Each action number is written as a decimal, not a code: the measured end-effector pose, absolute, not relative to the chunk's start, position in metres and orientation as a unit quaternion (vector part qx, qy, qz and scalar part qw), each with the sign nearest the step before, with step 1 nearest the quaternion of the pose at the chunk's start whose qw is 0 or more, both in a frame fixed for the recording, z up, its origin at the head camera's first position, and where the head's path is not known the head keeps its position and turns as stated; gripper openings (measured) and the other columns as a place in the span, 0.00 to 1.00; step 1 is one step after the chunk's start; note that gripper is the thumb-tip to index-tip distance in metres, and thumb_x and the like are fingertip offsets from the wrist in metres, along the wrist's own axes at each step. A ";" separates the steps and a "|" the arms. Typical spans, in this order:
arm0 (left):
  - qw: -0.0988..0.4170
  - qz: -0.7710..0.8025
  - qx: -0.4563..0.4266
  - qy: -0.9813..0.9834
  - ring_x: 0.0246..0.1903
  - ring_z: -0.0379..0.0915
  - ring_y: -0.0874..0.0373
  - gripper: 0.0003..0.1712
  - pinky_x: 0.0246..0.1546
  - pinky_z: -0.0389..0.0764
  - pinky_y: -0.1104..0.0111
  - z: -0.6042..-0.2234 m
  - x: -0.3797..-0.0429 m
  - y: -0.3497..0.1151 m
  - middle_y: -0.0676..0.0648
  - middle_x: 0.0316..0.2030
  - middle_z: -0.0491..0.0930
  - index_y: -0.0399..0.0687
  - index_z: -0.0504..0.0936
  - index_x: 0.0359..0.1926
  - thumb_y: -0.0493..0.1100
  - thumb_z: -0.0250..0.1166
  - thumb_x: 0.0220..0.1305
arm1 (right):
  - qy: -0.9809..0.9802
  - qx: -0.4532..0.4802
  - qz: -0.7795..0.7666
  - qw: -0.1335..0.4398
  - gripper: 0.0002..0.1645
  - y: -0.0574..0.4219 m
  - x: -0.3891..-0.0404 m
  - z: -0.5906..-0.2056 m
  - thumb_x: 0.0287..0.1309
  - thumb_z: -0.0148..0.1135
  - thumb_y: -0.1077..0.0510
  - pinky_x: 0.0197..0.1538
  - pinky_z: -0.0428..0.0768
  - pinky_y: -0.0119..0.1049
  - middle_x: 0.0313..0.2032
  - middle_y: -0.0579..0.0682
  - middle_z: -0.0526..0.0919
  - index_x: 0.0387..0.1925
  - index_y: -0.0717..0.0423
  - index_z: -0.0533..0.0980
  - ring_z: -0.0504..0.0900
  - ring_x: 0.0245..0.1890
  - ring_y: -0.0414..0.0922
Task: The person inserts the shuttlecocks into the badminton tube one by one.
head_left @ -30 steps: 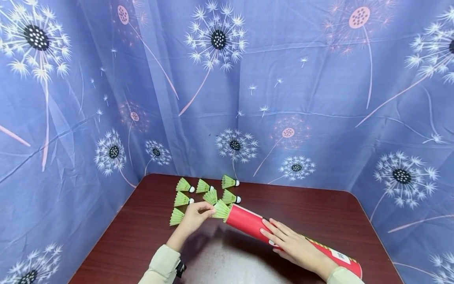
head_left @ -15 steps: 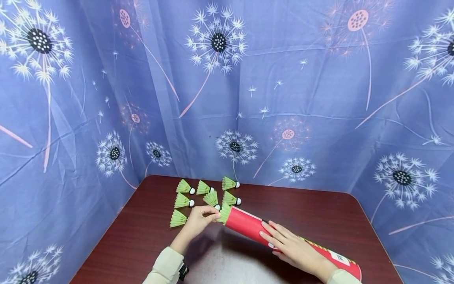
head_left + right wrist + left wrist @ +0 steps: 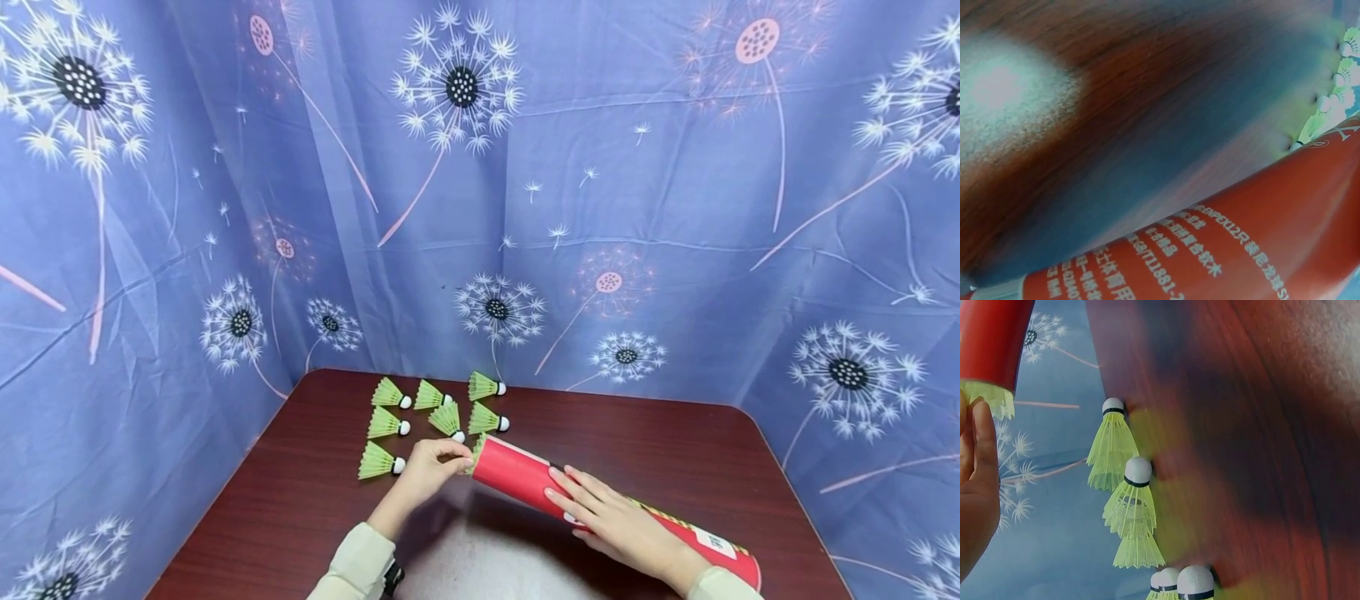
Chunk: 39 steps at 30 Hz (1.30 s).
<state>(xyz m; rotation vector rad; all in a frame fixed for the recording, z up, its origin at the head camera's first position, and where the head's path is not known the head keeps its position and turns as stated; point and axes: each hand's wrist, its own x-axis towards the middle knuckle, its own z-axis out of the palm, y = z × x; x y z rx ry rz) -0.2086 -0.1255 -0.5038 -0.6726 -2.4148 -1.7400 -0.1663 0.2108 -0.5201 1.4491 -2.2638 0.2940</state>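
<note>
A red shuttlecock tube [image 3: 517, 471] slants across the table, its mouth toward the left. A yellow-green shuttlecock [image 3: 1004, 403] sits in that mouth, and only the edge of its skirt shows outside. My left hand [image 3: 435, 467] pinches this edge between thumb and fingers, close against the tube's rim. My right hand [image 3: 622, 525] holds the tube around its middle, fingers laid over the top and thumb on the near side. Printed lettering covers the tube in the right wrist view. Just beyond the left hand lies a loose shuttlecock [image 3: 446, 421] with a white cork.
Several more yellow-green shuttlecocks lie at the back left, among them a near one [image 3: 378, 461] beside the left hand and a far one [image 3: 486, 385]. The dark red-brown table [image 3: 637, 433] ends at a blue dandelion-print curtain [image 3: 675, 208].
The left hand has moved slightly right, pushing the shuttlecock from mostly outside the tube to nearly all inside. The right hand and the tube have barely moved.
</note>
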 end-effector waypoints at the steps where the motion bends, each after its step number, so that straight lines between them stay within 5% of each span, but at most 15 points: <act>1: 0.048 -0.566 -0.223 -0.792 0.26 0.77 0.61 0.03 0.29 0.81 0.68 -0.503 -0.208 -0.124 0.41 0.26 0.83 0.33 0.85 0.31 0.32 0.68 0.56 | -0.817 0.523 0.105 0.217 0.35 0.211 -0.166 -0.520 0.64 0.60 0.49 0.71 0.48 0.32 0.70 0.56 0.60 0.69 0.53 0.63 0.64 0.66 0.56; 8: 0.036 -0.565 -0.215 -0.796 0.26 0.76 0.58 0.03 0.28 0.78 0.73 -0.483 -0.198 -0.119 0.37 0.27 0.82 0.30 0.85 0.32 0.28 0.68 0.55 | -0.819 0.522 0.097 0.219 0.38 0.211 -0.168 -0.520 0.60 0.65 0.51 0.71 0.47 0.31 0.70 0.57 0.61 0.69 0.53 0.63 0.64 0.66 0.56; 15: 0.022 -0.561 -0.216 -0.799 0.27 0.77 0.58 0.03 0.29 0.80 0.70 -0.476 -0.196 -0.118 0.38 0.28 0.83 0.31 0.85 0.32 0.29 0.68 0.55 | -0.819 0.521 0.101 0.217 0.33 0.212 -0.169 -0.521 0.67 0.54 0.46 0.71 0.47 0.30 0.71 0.56 0.60 0.70 0.53 0.62 0.63 0.67 0.56; 21: 0.032 -0.545 -0.246 -0.801 0.27 0.79 0.56 0.03 0.30 0.81 0.69 -0.481 -0.196 -0.118 0.38 0.28 0.83 0.32 0.86 0.33 0.29 0.67 0.56 | -0.822 0.518 0.100 0.217 0.35 0.214 -0.169 -0.522 0.65 0.58 0.47 0.71 0.47 0.30 0.70 0.56 0.60 0.70 0.53 0.62 0.64 0.66 0.56; 28: 0.023 -0.557 -0.255 -0.790 0.29 0.81 0.40 0.05 0.32 0.83 0.64 -0.484 -0.197 -0.122 0.35 0.32 0.83 0.27 0.84 0.36 0.27 0.64 0.59 | -0.823 0.511 0.102 0.224 0.33 0.215 -0.169 -0.524 0.71 0.41 0.42 0.71 0.47 0.30 0.70 0.55 0.61 0.69 0.54 0.63 0.65 0.66 0.57; 32: 0.018 -0.561 -0.251 -0.789 0.30 0.81 0.38 0.06 0.32 0.83 0.68 -0.482 -0.198 -0.122 0.35 0.33 0.83 0.27 0.84 0.37 0.27 0.63 0.59 | -0.822 0.513 0.109 0.224 0.32 0.216 -0.171 -0.522 0.70 0.46 0.43 0.71 0.47 0.30 0.70 0.56 0.61 0.69 0.54 0.63 0.64 0.66 0.57; 39: 0.023 -0.551 -0.272 -0.789 0.28 0.80 0.45 0.05 0.32 0.82 0.53 -0.480 -0.200 -0.121 0.35 0.30 0.83 0.28 0.84 0.36 0.27 0.64 0.59 | -0.821 0.518 0.102 0.218 0.32 0.213 -0.172 -0.522 0.70 0.46 0.44 0.71 0.47 0.30 0.71 0.56 0.60 0.70 0.54 0.62 0.63 0.67 0.56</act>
